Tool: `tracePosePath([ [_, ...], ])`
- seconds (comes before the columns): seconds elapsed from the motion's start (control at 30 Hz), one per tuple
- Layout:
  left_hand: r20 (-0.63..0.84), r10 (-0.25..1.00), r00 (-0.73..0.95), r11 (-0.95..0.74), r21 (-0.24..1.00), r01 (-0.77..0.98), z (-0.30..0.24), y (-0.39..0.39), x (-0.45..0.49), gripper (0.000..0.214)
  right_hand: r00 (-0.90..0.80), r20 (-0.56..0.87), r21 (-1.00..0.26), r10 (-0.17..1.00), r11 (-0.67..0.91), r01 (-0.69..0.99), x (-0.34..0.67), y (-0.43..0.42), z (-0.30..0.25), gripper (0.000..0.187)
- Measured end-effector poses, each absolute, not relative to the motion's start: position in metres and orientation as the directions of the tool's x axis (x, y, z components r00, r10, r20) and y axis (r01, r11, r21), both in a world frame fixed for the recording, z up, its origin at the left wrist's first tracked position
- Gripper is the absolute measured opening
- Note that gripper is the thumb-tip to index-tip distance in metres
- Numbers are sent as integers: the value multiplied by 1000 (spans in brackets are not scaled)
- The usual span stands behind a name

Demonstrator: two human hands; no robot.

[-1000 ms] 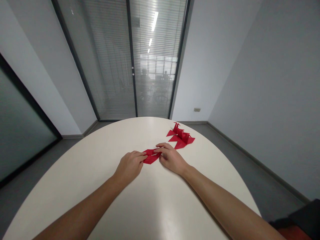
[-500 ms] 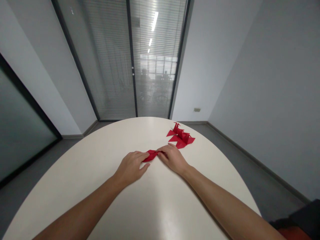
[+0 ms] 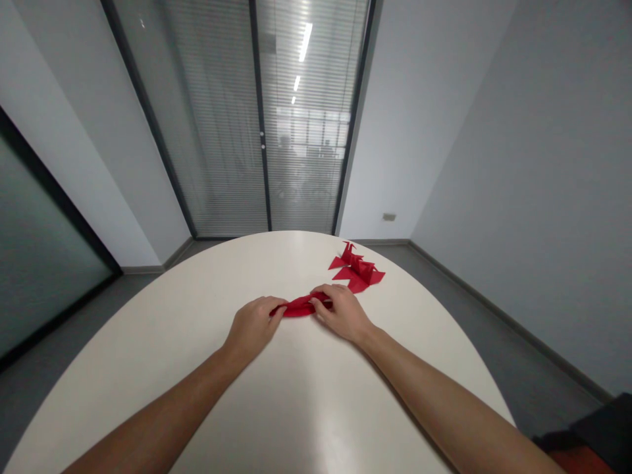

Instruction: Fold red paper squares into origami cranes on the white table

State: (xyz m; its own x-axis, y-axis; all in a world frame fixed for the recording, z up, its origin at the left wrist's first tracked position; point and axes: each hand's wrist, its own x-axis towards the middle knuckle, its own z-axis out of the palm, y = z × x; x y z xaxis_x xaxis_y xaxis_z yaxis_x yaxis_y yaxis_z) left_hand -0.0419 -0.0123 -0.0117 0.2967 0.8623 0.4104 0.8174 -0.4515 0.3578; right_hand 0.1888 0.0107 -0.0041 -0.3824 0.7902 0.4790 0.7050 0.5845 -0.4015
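Note:
A folded piece of red paper (image 3: 299, 307) lies crosswise between my two hands, low over the white table. My left hand (image 3: 253, 324) pinches its left end between thumb and fingers. At the other end, my right hand (image 3: 342, 313) has its fingers and thumb closed on the paper, covering part of it. Just beyond my right hand sit several red origami cranes (image 3: 363, 271), bunched close together with wings spread.
The round white table (image 3: 207, 408) curves away on all sides. Past its far edge stands a glass partition with blinds (image 3: 306, 178). A grey wall (image 3: 548, 197) is on the right, and a dark object (image 3: 602, 428) shows at the lower right.
My left hand has shifted slightly left, and its thumb has closed onto the paper's end. The red paper now shows as a longer, narrower strip. The cranes have not moved.

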Motion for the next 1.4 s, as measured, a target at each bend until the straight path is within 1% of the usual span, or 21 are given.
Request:
tracePosePath([
  [0.07, 416, 865, 280, -444, 376, 813, -13, -12, -42, 24, -387, 492, -398, 780, 597, 697, 189, 10, -4, 18],
  [0.23, 455, 845, 280, -471, 388, 792, -17, -9, -43, 23, -439, 545, -353, 714, 671, 652, 190, 7, 0, 47],
  [0.3, 466, 840, 278, -478, 395, 784, -18, -9, -43, 23, -497, 531, -317, 686, 705, 634, 189, 6, 2, 53],
  [0.37, 466, 839, 280, -485, 408, 774, -17, -9, -43, 22, -531, 518, -287, 671, 721, 631, 189, 5, 2, 49],
  [0.43, 466, 838, 285, -494, 423, 760, -17, -10, -42, 21, -522, 520, -280, 676, 712, 643, 188, 6, 1, 38],
  [0.5, 466, 838, 284, -497, 437, 749, -16, -11, -41, 20, -499, 527, -292, 688, 698, 654, 189, 8, -2, 29],
  [0.6, 467, 841, 271, -494, 463, 736, -15, -11, -41, 20, -488, 524, -317, 698, 692, 649, 191, 12, -6, 21],
  [0.8, 469, 847, 249, -485, 492, 724, -15, -10, -41, 24, -488, 496, -347, 719, 678, 648, 190, 12, -4, 15],
  [0.9, 442, 866, 233, -450, 488, 747, -14, -10, -42, 22, -458, 475, -342, 752, 637, 691, 189, 9, -1, 19],
  [1.03, 380, 892, 245, -412, 458, 788, -14, -11, -42, 23, -423, 437, -292, 794, 570, 768, 187, 8, 0, 32],
  [1.13, 334, 903, 269, -396, 411, 821, -15, -10, -41, 25, -412, 402, -254, 818, 532, 808, 187, 9, -2, 38],
  [1.2, 324, 903, 283, -398, 379, 836, -14, -10, -40, 26, -410, 379, -259, 829, 521, 814, 189, 11, -4, 36],
  [1.27, 326, 900, 290, -399, 349, 848, -14, -11, -40, 26, -415, 381, -277, 826, 530, 801, 190, 13, -6, 29],
  [1.33, 330, 899, 289, -394, 316, 863, -12, -12, -40, 25, -412, 429, -284, 804, 553, 783, 191, 14, -7, 18],
  [1.4, 330, 899, 288, -385, 283, 879, -11, -13, -39, 25, -408, 490, -278, 771, 581, 765, 191, 12, -5, 15],
])
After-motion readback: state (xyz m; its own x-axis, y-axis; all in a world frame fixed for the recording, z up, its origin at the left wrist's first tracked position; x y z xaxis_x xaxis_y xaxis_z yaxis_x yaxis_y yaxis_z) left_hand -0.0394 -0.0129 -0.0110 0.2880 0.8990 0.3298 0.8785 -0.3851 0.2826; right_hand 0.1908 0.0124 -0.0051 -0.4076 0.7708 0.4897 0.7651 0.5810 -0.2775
